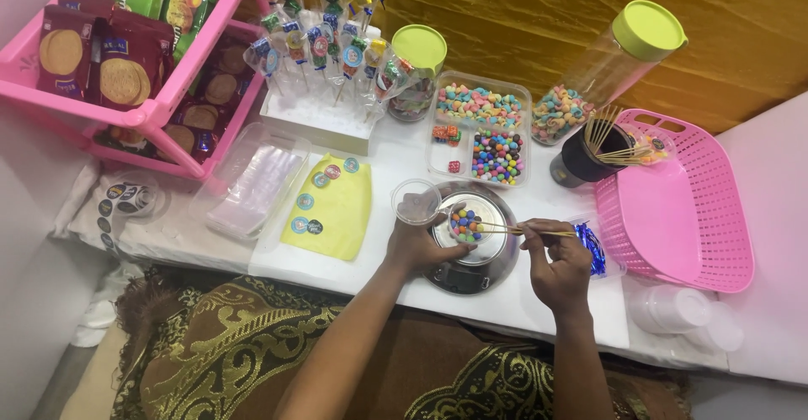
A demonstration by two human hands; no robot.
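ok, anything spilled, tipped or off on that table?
One thing: the tall clear jar with the green lid leans tilted at the back, propped rather than upright. No loose candy spilled. Left hand steadies the small cup on the scale; right hand holds skewers.

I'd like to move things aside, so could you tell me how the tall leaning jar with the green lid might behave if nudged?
The jar already leans, so probably tips or rolls. Candy fills only its bottom, so likely light.

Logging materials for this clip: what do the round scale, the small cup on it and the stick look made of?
Scale: shiny metal top, going by its reflections.
Small cup: clear plastic, candies showing through.
Stick: thin, pale, probably wood or bamboo.
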